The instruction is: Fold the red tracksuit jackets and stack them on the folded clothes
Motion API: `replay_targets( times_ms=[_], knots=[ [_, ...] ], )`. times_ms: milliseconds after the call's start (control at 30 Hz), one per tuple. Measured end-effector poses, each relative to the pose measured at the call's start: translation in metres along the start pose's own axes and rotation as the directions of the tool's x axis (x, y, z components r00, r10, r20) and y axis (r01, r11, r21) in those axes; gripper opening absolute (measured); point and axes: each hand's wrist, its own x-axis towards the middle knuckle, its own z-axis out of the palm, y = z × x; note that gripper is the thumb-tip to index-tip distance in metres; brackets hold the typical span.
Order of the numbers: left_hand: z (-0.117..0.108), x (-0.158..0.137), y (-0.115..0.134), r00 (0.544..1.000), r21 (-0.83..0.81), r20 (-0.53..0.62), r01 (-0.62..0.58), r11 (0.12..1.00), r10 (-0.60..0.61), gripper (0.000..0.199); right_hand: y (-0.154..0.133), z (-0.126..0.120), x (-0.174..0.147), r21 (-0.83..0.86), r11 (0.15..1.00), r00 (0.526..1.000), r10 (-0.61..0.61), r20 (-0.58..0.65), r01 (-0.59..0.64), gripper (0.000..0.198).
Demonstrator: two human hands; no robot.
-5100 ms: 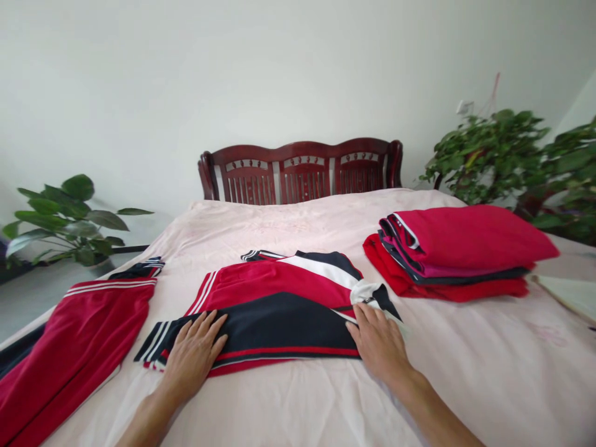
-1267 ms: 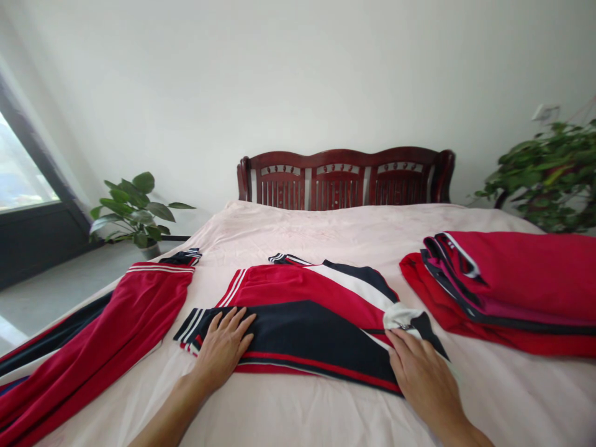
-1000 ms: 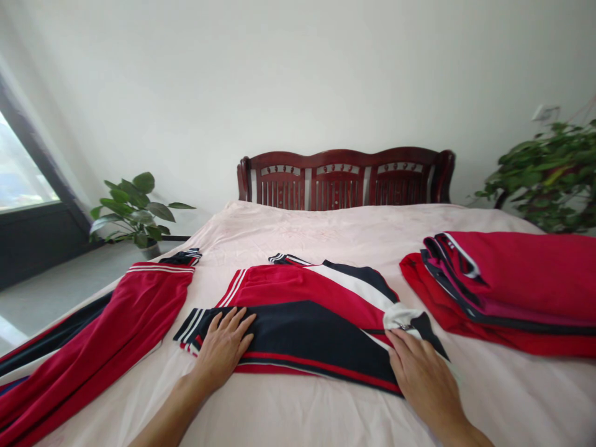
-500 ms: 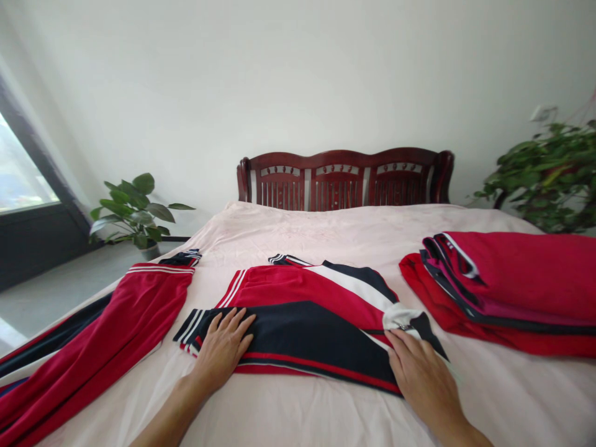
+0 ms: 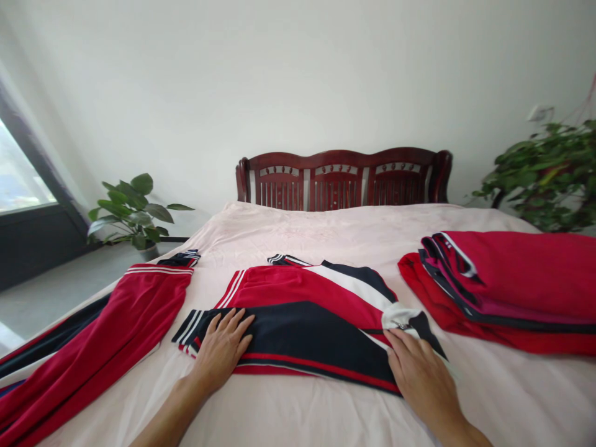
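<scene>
A red, navy and white track jacket (image 5: 279, 285) lies spread on the bed in front of me. One navy sleeve (image 5: 316, 329) is laid across its front, with a striped cuff at the left end. My left hand (image 5: 223, 341) rests on that sleeve beside the cuff, fingers spread and flat. Near the white collar (image 5: 397, 313) and its zipper, my right hand (image 5: 421, 369) lies on the jacket's shoulder with its fingers stretched out. The cloth under both palms is hidden.
Red and navy clothing (image 5: 139, 316) with white stripes lies along the left. A stack of folded red and dark clothes (image 5: 526, 267) sits at the right. Behind the pale pink sheet (image 5: 344, 230) stands a wooden headboard (image 5: 335, 180), with plants (image 5: 135, 211) on either side.
</scene>
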Motion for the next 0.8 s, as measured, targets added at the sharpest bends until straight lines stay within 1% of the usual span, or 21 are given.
replay_targets(
  times_ms=[300, 800],
  knots=[
    [0.0007, 0.0012, -0.0008, 0.999, 0.010, 0.035, -0.005, 1.000, 0.004, 0.043, -0.0004, -0.0004, 0.0005, -0.014, 1.000, 1.000, -0.008, 0.009, 0.008, 0.033],
    [0.0010, 0.0004, -0.0009, 1.000, 0.013, 0.025, -0.005, 1.000, 0.005, 0.043, -0.0007, 0.0001, 0.0006, 0.007, 1.000, 1.000, 0.013, 0.024, -0.013, 0.034]
  ],
)
